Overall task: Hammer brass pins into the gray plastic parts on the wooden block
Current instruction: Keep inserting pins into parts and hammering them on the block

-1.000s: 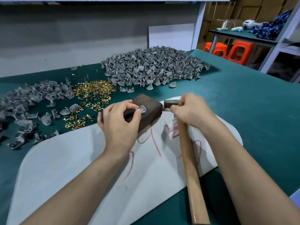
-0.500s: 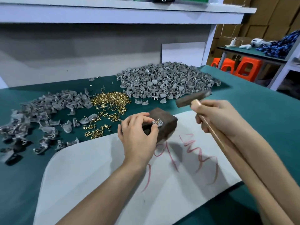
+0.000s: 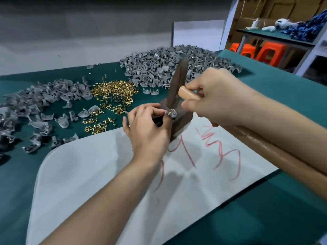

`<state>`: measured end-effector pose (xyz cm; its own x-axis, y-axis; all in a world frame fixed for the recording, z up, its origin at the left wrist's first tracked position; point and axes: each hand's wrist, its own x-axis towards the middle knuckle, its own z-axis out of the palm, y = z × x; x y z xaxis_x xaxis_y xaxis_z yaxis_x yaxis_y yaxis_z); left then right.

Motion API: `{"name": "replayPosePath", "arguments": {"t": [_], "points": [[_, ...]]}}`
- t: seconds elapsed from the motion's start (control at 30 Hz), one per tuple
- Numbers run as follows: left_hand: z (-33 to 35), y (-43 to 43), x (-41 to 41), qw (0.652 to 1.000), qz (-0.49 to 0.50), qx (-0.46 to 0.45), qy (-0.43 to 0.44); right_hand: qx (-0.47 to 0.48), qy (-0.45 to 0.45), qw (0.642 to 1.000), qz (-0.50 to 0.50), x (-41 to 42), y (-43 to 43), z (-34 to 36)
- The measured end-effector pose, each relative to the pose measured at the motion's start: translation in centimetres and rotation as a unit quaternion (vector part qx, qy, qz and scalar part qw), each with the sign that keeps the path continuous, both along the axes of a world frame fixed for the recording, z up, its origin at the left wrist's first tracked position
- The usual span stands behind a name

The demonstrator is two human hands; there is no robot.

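Left hand (image 3: 148,128) pinches a gray plastic part (image 3: 172,114) on the wooden block (image 3: 182,121), right hand (image 3: 217,98) grips the hammer (image 3: 177,82) above; heaped parts (image 3: 159,66) and brass pins (image 3: 115,90) suggest much remains.

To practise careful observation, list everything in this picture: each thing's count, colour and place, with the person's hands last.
table: one, green cover.
white sheet: one, red scrawl, near side.
wooden block: one, dark brown, sheet's far edge.
gray part: one, gray, brass pin in it, atop the block.
hammer: one, dark head, pale wooden handle, over the block.
brass pins: heap, gold, left of block.
far gray heap: one, gray, behind the block.
left gray heap: one, gray, table's left.
stools: at least two, orange, far right.
left hand: pinches the gray part.
right hand: grips the hammer handle.
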<state>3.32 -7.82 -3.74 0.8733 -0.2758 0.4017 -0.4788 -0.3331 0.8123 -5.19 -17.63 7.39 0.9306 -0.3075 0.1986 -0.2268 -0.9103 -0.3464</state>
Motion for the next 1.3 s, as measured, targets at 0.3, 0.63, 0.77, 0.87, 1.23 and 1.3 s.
{"name": "replayPosePath", "arguments": {"t": [0.3, 0.63, 0.77, 0.87, 1.23, 1.3], "points": [[0.1, 0.1, -0.1, 1.000, -0.004, -0.004, 0.003, -0.001, -0.041, 0.999, 0.001, -0.6, -0.6, 1.1], [0.1, 0.0, -0.2, 1.000, -0.005, -0.015, 0.004, 0.008, -0.079, 0.997, 0.000, -0.2, -0.8, 1.2], [0.3, 0.1, -0.2, 1.000, -0.007, -0.008, 0.006, -0.022, 0.005, 0.999, -0.026, 0.0, 0.1, -1.2], [0.3, 0.0, -0.2, 1.000, -0.006, -0.016, 0.005, 0.001, -0.034, 0.999, -0.034, -0.6, -0.5, -0.2], [0.5, 0.1, -0.4, 1.000, -0.005, -0.018, 0.007, -0.028, -0.054, 0.998, -0.024, -0.5, 0.2, 0.6], [0.6, 0.2, -0.5, 1.000, -0.008, -0.022, 0.015, -0.046, 0.014, 0.999, -0.017, -0.2, 1.0, -0.3]]}}
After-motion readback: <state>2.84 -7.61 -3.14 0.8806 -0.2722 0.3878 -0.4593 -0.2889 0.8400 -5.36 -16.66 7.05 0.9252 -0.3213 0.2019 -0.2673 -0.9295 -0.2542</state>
